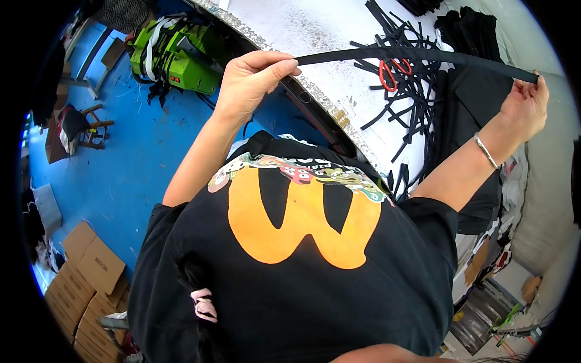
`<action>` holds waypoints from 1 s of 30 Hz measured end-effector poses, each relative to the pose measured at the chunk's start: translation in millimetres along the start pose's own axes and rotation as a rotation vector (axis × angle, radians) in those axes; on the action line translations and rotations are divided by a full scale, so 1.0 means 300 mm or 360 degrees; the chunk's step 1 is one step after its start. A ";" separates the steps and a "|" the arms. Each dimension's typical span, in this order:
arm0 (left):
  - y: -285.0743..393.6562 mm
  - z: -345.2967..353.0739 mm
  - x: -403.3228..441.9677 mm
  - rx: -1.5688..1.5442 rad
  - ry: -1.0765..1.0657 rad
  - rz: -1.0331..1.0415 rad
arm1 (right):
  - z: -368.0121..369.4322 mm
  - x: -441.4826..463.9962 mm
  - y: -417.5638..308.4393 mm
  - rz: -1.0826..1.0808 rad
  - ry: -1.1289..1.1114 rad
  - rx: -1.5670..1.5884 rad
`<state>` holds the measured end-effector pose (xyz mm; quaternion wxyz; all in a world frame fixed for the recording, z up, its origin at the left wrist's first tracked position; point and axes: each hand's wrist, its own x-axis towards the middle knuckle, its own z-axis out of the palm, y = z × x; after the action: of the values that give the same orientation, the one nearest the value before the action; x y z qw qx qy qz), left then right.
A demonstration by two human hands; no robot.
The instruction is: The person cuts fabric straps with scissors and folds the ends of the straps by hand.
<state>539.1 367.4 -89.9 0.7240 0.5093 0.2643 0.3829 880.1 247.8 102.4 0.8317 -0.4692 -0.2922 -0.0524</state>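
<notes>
A long black fabric strip (417,54) stretches between my two hands, bowed slightly upward above the white table. My left hand (257,78) pinches one end between thumb and fingers, close to the table's near edge. At the far right, my right hand (525,107) grips the other end in its fingertips. Below the strip lies a loose pile of short black strips (417,109) on the table. Red-handled scissors (388,86) rest in that pile; their blades are hidden.
The white worktable (315,30) has a worn edge. Folded black cloth (478,100) is stacked at its right. A green machine (203,57) stands on the blue floor (133,145) to the left. Cardboard boxes (78,296) are piled at lower left, and a small wooden stool (94,127) stands farther back.
</notes>
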 end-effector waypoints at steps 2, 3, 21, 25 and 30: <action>0.003 0.003 0.004 0.0013 0.0004 -0.0035 | -0.018 0.000 0.002 0.0061 0.0014 0.0004; 0.006 0.006 0.005 0.0026 0.0011 -0.0071 | -0.031 -0.002 0.002 0.0124 0.0026 0.0009; 0.251 0.121 -0.093 -0.0302 -0.1148 -0.0137 | -0.400 -0.454 0.461 0.1322 0.0660 0.0124; 0.350 0.148 -0.061 0.0704 -0.0980 0.0405 | -0.482 -0.529 0.504 0.1347 0.0887 0.0698; 0.410 0.180 0.013 0.2015 -0.0460 0.1260 | -0.580 -0.569 0.371 0.1259 0.0600 0.1506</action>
<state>547.9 364.9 44.1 0.1294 0.9294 0.1336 0.3188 855.8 136.4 -139.9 0.9423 -0.1068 0.0624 0.3112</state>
